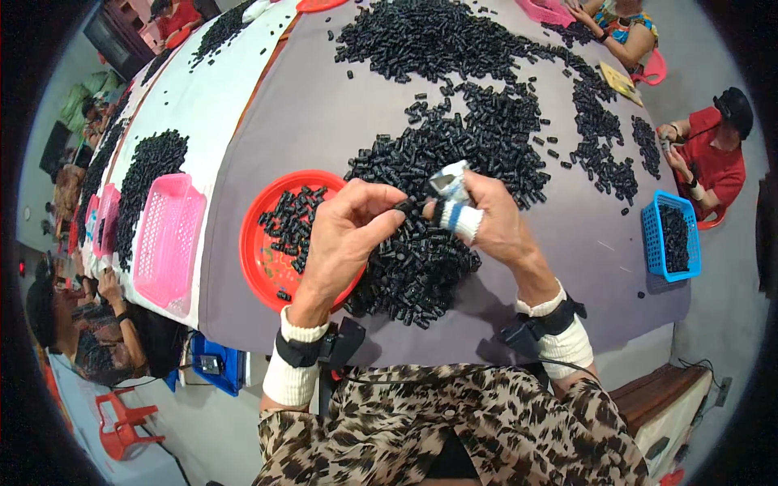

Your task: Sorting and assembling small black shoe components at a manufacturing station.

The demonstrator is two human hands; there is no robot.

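My left hand (344,231) is closed, thumb and forefinger pinching a small black plastic piece (406,206) over the near part of a big pile. Close to it on the right, my right hand (501,223) is curled around a short tool wrapped in white and blue (459,212). The tool's upper end looks silvery; its exact kind I cannot make out. Beneath both hands spreads the pile of short black cylindrical pieces (413,283). A round red tray (254,271) lies partly behind my left hand, with more black pieces in it.
A grey-covered table (275,121) carries further black heaps (429,36) at the back. On the left stands a pink basket (168,243); on the right, a blue basket (671,235) holds black pieces. A person in red (713,162) sits at the right edge, others along the left.
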